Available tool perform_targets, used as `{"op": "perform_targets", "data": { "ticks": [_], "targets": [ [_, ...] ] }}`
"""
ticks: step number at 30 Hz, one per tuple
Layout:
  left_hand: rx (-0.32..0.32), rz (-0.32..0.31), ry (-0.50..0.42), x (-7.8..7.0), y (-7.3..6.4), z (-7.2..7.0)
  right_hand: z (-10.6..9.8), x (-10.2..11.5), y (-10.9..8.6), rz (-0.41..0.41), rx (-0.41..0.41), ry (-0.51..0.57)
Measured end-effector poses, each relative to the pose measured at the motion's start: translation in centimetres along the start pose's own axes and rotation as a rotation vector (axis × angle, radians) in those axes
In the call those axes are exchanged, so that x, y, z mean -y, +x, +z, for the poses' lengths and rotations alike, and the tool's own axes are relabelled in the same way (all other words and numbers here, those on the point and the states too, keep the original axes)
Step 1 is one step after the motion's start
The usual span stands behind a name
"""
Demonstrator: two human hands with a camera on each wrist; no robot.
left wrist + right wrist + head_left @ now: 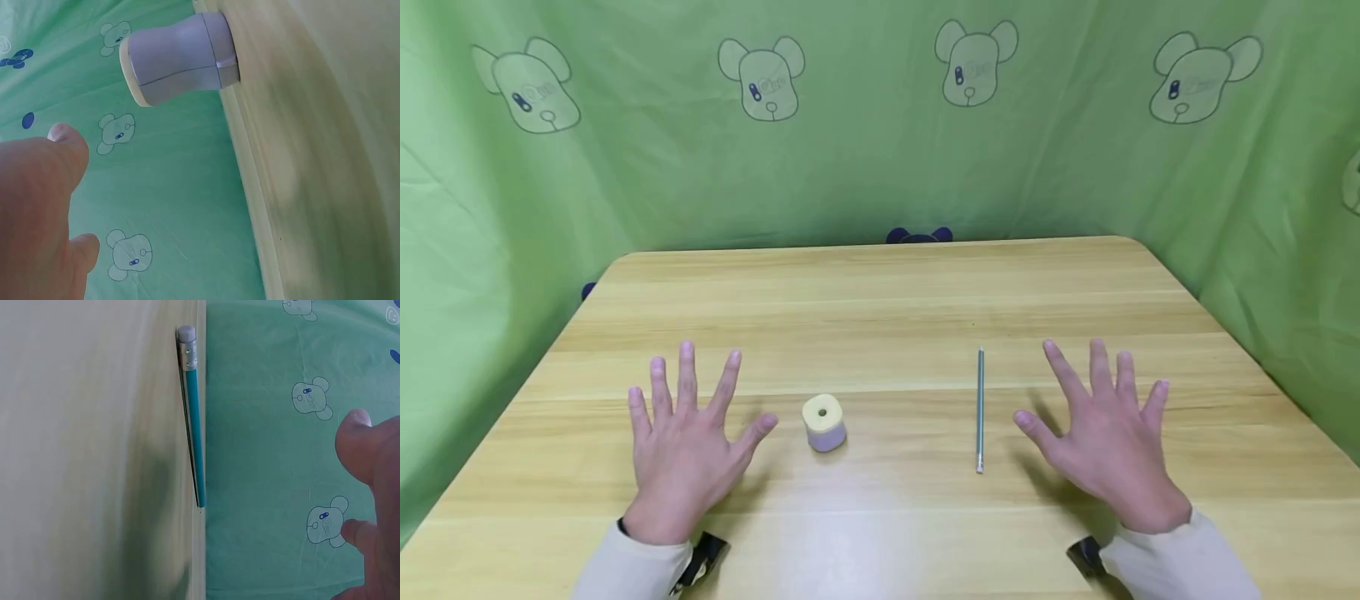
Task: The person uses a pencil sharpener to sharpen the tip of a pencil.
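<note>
My left hand (683,460) hovers over the left part of the table with all fingers spread and nothing in it. To the right of its thumb stands a small pencil sharpener (825,437), lilac-bodied with a cream top and a round hole in that top. In the left wrist view the sharpener (175,59) shows its waisted side. A blue-green pencil (981,408) lies lengthwise, tip pointing away, with its eraser end (187,334) nearest me. Right of the pencil, my right hand (1108,442) also hangs spread and holds nothing, its thumb toward the pencil.
The light wooden table (895,317) has rounded far corners. A green curtain (865,167) with bear-head prints surrounds its back and sides. Dark wrist straps (703,557) show at both pale sleeves (1183,558).
</note>
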State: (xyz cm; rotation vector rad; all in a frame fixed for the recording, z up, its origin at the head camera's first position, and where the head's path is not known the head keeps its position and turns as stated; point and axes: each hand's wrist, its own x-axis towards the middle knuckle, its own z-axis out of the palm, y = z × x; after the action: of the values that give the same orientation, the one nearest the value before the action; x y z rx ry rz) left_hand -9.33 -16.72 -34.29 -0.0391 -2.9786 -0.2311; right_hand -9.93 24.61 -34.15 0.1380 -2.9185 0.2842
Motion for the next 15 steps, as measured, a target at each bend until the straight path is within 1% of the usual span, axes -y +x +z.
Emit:
{"op": "perform_targets", "data": {
  "ticks": [4, 9, 15],
  "targets": [
    [-0.021, 0.008, -0.012, -0.14, 0.1, -0.22, 0.03, -0.18, 0.33, -0.007, -0.008, 0.004],
    [-0.033, 0.016, -0.014, -0.25, 0.28, -0.44, 0.22, -0.27, 0.47, -0.018, -0.024, 0.02],
    [-0.015, 0.026, -0.006, -0.2, 0.01, 0.26, 0.52, -0.19, -0.05, -0.022, -0.028, 0.035]
  ]
}}
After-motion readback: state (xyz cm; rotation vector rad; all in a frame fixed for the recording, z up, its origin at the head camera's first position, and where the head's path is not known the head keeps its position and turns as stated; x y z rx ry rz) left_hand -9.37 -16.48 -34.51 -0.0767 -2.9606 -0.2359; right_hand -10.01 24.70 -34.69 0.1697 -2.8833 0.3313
